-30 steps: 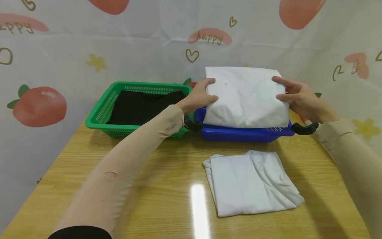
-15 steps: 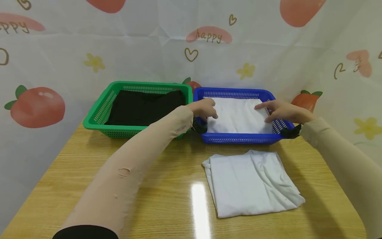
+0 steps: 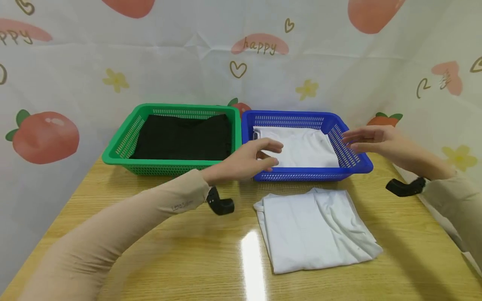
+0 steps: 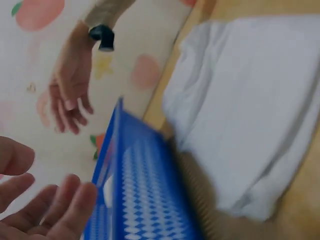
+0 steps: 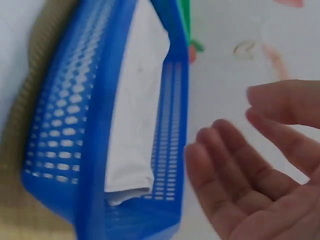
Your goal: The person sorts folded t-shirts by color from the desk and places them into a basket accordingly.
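Note:
A folded white cloth garment [image 3: 301, 144] lies inside the blue plastic basket [image 3: 301, 174]. My left hand [image 3: 244, 161] hovers over the basket's near left corner, fingers relaxed and holding nothing. At the basket's right end, my right hand [image 3: 384, 144] is raised with loose, bare fingers. The right wrist view shows the garment [image 5: 137, 100] flat in the basket and my right hand [image 5: 255, 185] apart from it. A second folded white garment [image 3: 316, 230] rests on the table in front of the blue basket, its right side wrinkled.
To the left stands a green basket [image 3: 173, 169] with folded black cloth [image 3: 184, 138] in it, its rim against the blue one. Behind both hangs a printed curtain [image 3: 180, 75]. The wooden table [image 3: 180, 251] extends in front, with a bright reflection on it.
The white garment went down from both hands into the blue basket and was let go. Then my left hand drew back to the left and nearer, and my right hand moved off to the right.

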Available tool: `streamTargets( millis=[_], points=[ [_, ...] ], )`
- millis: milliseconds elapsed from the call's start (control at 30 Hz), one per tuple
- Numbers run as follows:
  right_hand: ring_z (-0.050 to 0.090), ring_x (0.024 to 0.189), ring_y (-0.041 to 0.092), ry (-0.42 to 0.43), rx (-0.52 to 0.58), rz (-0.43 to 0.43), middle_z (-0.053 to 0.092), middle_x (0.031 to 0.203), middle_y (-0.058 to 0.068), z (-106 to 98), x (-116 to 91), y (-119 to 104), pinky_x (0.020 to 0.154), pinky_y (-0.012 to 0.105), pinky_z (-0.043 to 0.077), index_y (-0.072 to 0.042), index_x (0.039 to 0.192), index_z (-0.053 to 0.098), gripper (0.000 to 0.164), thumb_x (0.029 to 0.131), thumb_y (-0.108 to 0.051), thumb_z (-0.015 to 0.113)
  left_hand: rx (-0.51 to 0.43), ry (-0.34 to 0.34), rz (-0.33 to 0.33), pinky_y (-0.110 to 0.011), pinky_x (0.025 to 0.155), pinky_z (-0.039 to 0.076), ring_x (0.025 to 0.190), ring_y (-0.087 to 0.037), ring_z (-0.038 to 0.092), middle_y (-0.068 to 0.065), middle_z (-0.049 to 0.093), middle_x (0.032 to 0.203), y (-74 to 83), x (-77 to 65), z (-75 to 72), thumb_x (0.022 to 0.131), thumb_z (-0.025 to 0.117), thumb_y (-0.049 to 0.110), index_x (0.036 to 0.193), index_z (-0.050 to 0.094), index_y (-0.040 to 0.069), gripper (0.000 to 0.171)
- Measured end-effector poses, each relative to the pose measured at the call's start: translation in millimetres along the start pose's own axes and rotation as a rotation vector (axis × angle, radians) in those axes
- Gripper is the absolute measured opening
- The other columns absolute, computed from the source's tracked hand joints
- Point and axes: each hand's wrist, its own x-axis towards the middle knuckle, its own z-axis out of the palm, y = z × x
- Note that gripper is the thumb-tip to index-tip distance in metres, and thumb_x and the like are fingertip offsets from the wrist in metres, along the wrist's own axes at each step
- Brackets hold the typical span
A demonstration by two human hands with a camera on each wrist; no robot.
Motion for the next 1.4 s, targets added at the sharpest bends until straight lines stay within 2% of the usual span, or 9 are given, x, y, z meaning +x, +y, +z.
streamTargets(
  millis=[100, 200, 433, 667, 800, 900, 1133, 1267, 1400],
  points=[
    [0.063, 0.11, 0.023, 0.023, 0.041, -0.012, 0.06, 0.129, 0.014, 2, -29, -3, 0.089, 0.023, 0.049, -0.004, 0.138, 0.055, 0.037, 0.101, -0.01, 0.057, -0.112, -0.045, 0.056, -0.034, 0.084, 0.054, 0.101, -0.023, 0.065, -0.011, 0.055, 0.132, -3.5, -23.4, 12.0, 0.102, 0.054, 0.006, 0.14, 0.049, 0.002, 0.039],
    [0.063, 0.108, 0.027, 0.04, 0.047, 0.006, 0.061, 0.128, 0.015, 3, -53, 0, 0.089, 0.022, 0.048, -0.006, 0.14, 0.053, 0.038, 0.103, -0.01, 0.054, -0.18, -0.084, 0.049, -0.035, 0.085, 0.054, 0.102, -0.019, 0.064, -0.011, 0.056, 0.131, -7.3, -40.2, 21.4, 0.101, 0.055, 0.007, 0.14, 0.048, 0.002, 0.039],
    [0.061, 0.109, 0.029, -0.088, 0.15, 0.015, 0.06, 0.127, 0.02, 12, -78, 24, 0.09, 0.027, 0.049, 0.001, 0.137, 0.053, 0.034, 0.103, -0.003, 0.05, -0.374, -0.075, -0.109, -0.041, 0.09, 0.052, 0.117, -0.037, 0.056, -0.02, 0.054, 0.133, -23.8, -62.5, 34.9, 0.101, 0.054, 0.002, 0.144, 0.043, 0.0, 0.045],
    [0.058, 0.116, 0.033, -0.219, 0.158, 0.099, 0.059, 0.13, 0.021, 24, -84, 49, 0.091, 0.031, 0.05, -0.005, 0.141, 0.052, 0.04, 0.102, -0.009, 0.055, -0.317, 0.021, -0.309, -0.043, 0.088, 0.052, 0.115, -0.038, 0.057, -0.027, 0.054, 0.128, -39.9, -75.8, 48.7, 0.099, 0.053, 0.005, 0.144, 0.043, -0.001, 0.047],
    [0.054, 0.123, 0.022, -0.294, 0.129, 0.178, 0.048, 0.141, 0.022, 29, -86, 61, 0.092, 0.026, 0.047, -0.007, 0.148, 0.043, 0.049, 0.101, -0.014, 0.057, -0.361, 0.039, -0.441, -0.044, 0.088, 0.053, 0.109, -0.037, 0.06, -0.023, 0.057, 0.124, -42.0, -79.6, 53.1, 0.098, 0.054, 0.008, 0.146, 0.041, 0.002, 0.05],
    [0.052, 0.125, 0.019, -0.358, 0.123, 0.206, 0.044, 0.145, 0.022, 32, -88, 68, 0.092, 0.024, 0.044, -0.008, 0.153, 0.036, 0.055, 0.102, -0.014, 0.055, -0.439, 0.014, -0.489, -0.043, 0.089, 0.052, 0.109, -0.036, 0.061, -0.022, 0.055, 0.126, -44.4, -80.2, 57.0, 0.098, 0.055, 0.009, 0.148, 0.039, 0.005, 0.052],
    [0.044, 0.133, 0.021, -0.516, 0.273, 0.142, 0.037, 0.149, 0.023, 44, -84, 79, 0.099, 0.03, 0.044, -0.017, 0.159, 0.02, 0.064, 0.103, -0.002, 0.046, -0.52, -0.1, -0.457, -0.04, 0.091, 0.05, 0.111, -0.026, 0.058, -0.016, 0.049, 0.134, -47.2, -73.2, 72.3, 0.098, 0.061, 0.014, 0.151, 0.04, 0.012, 0.057],
    [0.043, 0.133, 0.016, -0.514, 0.34, 0.127, 0.031, 0.152, 0.025, 55, -81, 83, 0.1, 0.03, 0.043, -0.014, 0.158, 0.022, 0.064, 0.102, 0.002, 0.047, -0.495, -0.129, -0.448, -0.038, 0.088, 0.052, 0.105, -0.022, 0.06, -0.014, 0.052, 0.125, -47.1, -65.8, 82.8, 0.095, 0.066, 0.016, 0.148, 0.045, 0.012, 0.057],
    [0.034, 0.133, -0.004, -0.48, 0.286, 0.175, 0.018, 0.159, 0.018, 69, -80, 83, 0.099, 0.021, 0.038, -0.019, 0.156, 0.031, 0.06, 0.101, -0.006, 0.054, -0.429, -0.093, -0.432, -0.034, 0.081, 0.054, 0.096, -0.018, 0.06, -0.013, 0.057, 0.112, -47.9, -60.0, 92.3, 0.091, 0.07, 0.009, 0.144, 0.049, 0.007, 0.057]
  ],
)
